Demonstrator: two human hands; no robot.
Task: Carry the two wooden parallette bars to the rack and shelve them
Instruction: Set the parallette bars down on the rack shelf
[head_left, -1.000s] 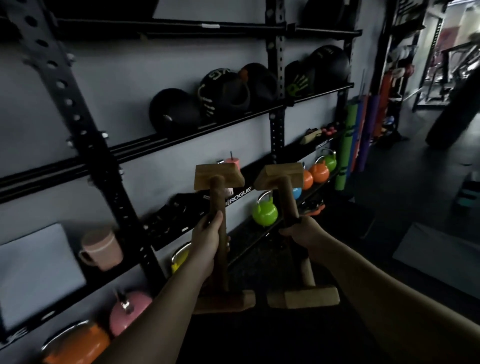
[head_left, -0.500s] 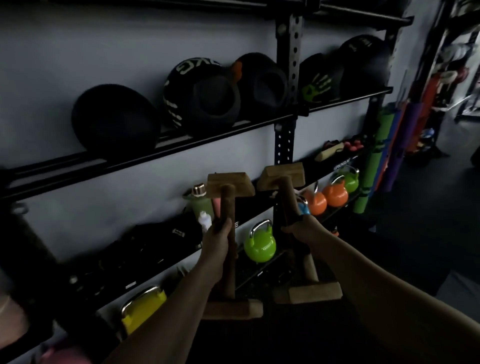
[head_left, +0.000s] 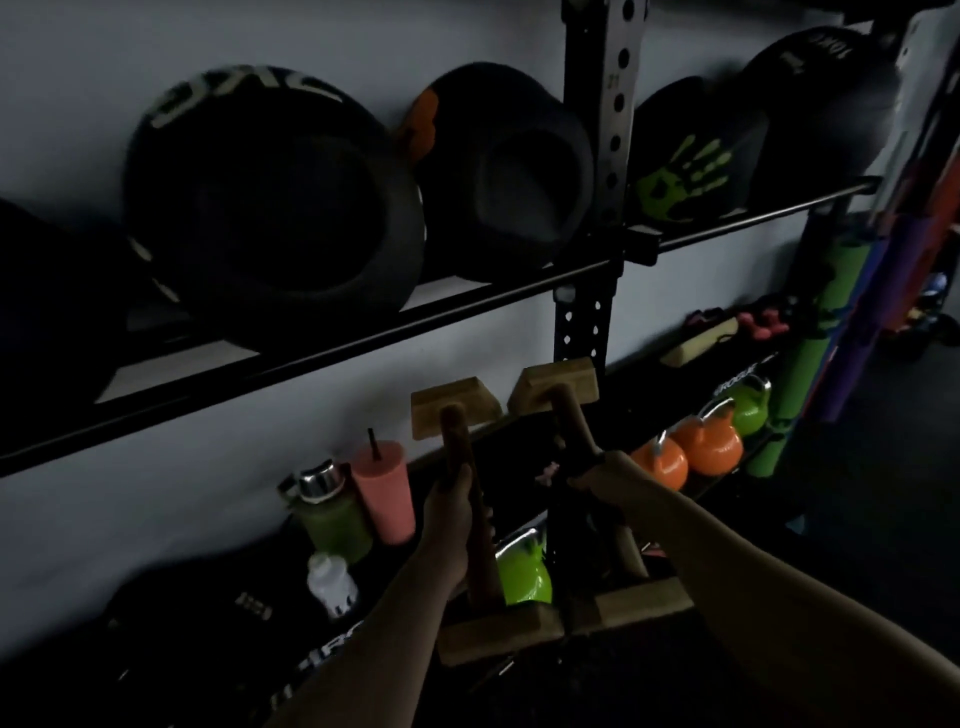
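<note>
I hold two wooden parallette bars upright in front of the black rack (head_left: 587, 332). My left hand (head_left: 452, 525) is wrapped around the round handle of the left parallette bar (head_left: 454, 410), whose block feet sit above and below my fist. My right hand (head_left: 605, 480) grips the handle of the right parallette bar (head_left: 558, 384) the same way. Both bars are close together, their top blocks level with the lower shelf behind them. The scene is dim.
Dark medicine balls (head_left: 280, 208) fill the upper shelf rail. On the lower shelf stand a green bottle (head_left: 332, 514), a pink tumbler (head_left: 384, 488) and a white bottle (head_left: 332, 582). Green (head_left: 522, 571) and orange kettlebells (head_left: 711, 441) sit below, rolled mats (head_left: 821, 338) at right.
I have stepped closer to the rack and the view has swung left. The shelves and balls loom larger, and both bars stay gripped upright in front of me.
</note>
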